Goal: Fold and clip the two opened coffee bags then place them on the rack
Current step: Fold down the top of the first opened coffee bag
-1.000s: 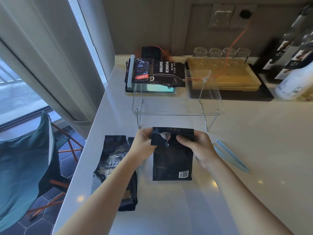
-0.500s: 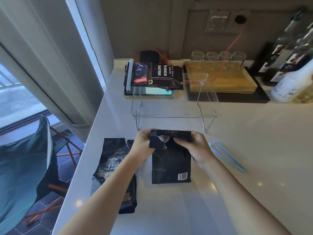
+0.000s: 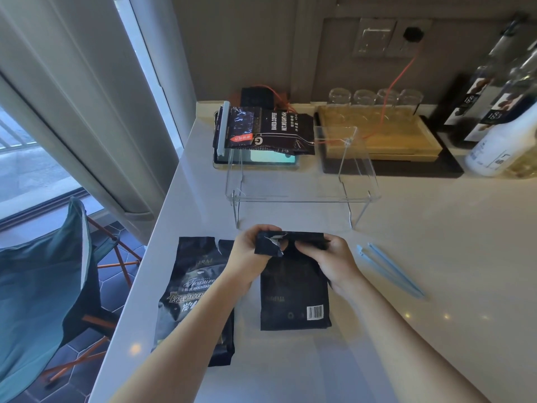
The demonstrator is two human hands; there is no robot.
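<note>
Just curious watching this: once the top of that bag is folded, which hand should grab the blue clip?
Probably the right hand: the blue clip lies on the counter just beside it, while the left hand would have to cross over the bag both hands hold.

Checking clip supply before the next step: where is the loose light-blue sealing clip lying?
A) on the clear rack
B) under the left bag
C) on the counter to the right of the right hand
C: the light-blue sealing clip lies flat on the counter, right of the right hand.
</note>
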